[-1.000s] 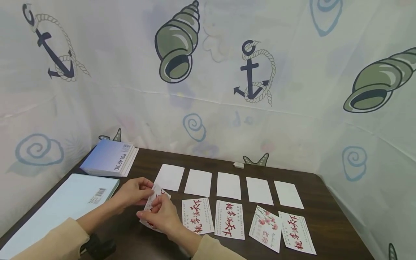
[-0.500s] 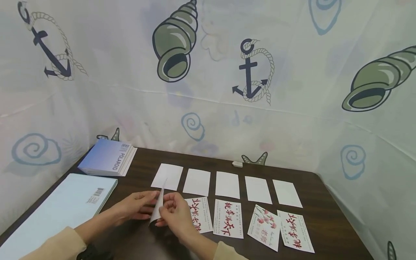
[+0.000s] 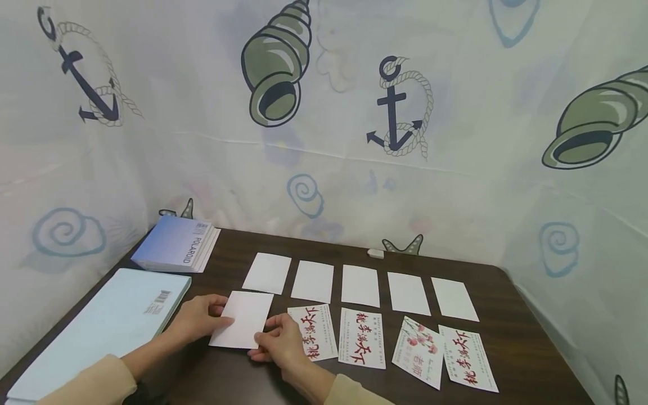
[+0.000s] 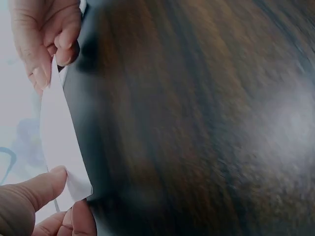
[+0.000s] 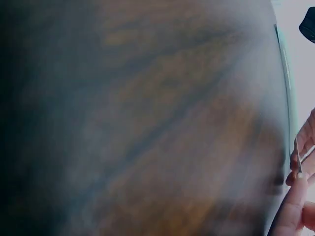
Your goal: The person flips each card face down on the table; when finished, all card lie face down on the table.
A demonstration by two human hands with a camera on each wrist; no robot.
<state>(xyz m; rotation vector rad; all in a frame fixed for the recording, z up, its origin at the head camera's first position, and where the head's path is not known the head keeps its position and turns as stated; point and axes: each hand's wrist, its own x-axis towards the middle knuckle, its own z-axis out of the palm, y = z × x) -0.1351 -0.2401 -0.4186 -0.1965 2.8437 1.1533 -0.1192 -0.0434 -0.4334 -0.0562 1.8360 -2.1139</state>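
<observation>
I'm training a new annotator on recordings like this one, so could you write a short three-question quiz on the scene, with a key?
1. What do the left hand and right hand hold between them?
2. True or false: five white cards lie in the far row.
3. Which word is printed on the blue-topped stack?
A) CANON
B) POLAROID
C) KODAK

Key:
1. A blank-faced card, its white side toward the head camera.
2. True.
3. B.
</observation>
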